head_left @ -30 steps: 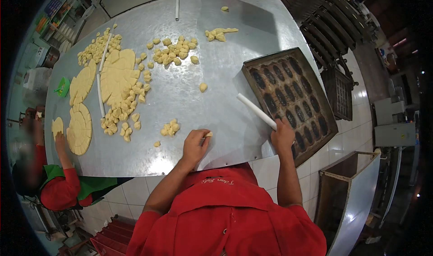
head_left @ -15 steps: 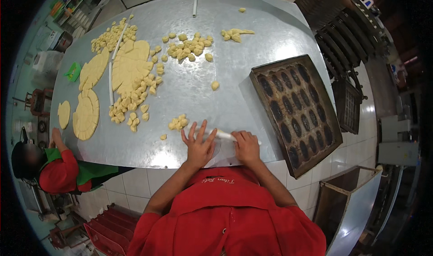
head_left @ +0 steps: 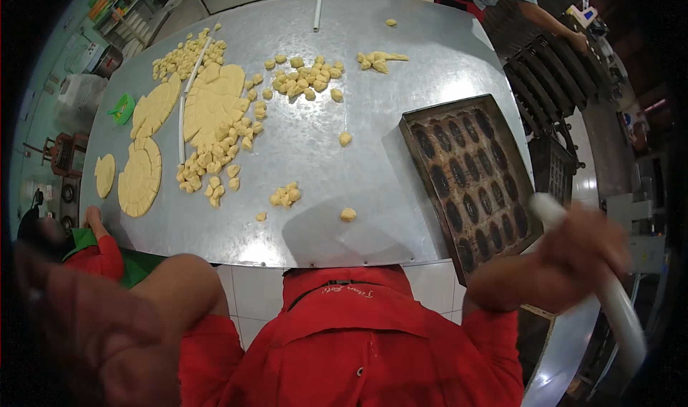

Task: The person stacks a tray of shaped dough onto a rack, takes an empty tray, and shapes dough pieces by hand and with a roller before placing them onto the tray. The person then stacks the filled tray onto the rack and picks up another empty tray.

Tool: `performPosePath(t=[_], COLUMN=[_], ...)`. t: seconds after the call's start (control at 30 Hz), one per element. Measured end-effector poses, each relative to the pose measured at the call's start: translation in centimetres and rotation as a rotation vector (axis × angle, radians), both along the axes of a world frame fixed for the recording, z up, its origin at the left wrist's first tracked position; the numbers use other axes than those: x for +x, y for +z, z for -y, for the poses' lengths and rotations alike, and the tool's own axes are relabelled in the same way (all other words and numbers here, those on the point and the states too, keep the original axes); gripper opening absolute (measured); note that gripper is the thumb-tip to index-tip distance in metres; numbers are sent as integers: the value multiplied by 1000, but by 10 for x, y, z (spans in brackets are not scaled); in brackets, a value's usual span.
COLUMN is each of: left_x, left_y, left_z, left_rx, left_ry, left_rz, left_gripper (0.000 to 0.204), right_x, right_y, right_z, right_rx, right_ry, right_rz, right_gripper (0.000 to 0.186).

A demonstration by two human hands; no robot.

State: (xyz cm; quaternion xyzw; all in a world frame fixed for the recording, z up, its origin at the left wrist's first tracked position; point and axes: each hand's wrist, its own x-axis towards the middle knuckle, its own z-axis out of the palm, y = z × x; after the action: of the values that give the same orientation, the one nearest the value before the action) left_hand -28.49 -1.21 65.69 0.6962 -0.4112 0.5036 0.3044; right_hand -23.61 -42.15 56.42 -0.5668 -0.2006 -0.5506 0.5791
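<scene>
My right hand (head_left: 584,245), raised at the right and blurred, grips a white rolling pin (head_left: 622,317). It hovers over the near right corner of the moulded baking tray (head_left: 424,177). Close up at the lower left, my left hand (head_left: 100,328) is heavily smeared, and its fingers cannot be made out. On the metal table (head_left: 308,142) in front of me sits a single dough piece (head_left: 347,215). To its left are a small cluster of dough pieces (head_left: 285,195) and a lone dough bit (head_left: 261,216).
Cut dough slabs (head_left: 215,102) and many dough lumps (head_left: 307,77) cover the left and middle of the table. A green bowl (head_left: 123,109) stands at the left edge. One co-worker's hand (head_left: 93,217) is at left; another's (head_left: 577,41) is by stacked trays (head_left: 545,70).
Both hands have lifted off the table and swung apart, left hand to the left, right hand to the right with the rolling pin. The dough piece near the front edge is uncovered.
</scene>
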Motion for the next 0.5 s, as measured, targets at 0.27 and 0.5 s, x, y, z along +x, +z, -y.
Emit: performPosePath(t=[0.27, 0.5], left_x=[-42, -81], left_y=[10, -4], left_z=[-70, -81], left_rx=[-2, -44], left_ry=[-65, -51], left_rz=[46, 151], left_gripper=[26, 27], right_x=[-119, -120], right_y=[-12, 1], right_z=[267, 255], right_rx=[-127, -179], right_ry=[172, 259], right_rz=[236, 329], right_gripper=[21, 18])
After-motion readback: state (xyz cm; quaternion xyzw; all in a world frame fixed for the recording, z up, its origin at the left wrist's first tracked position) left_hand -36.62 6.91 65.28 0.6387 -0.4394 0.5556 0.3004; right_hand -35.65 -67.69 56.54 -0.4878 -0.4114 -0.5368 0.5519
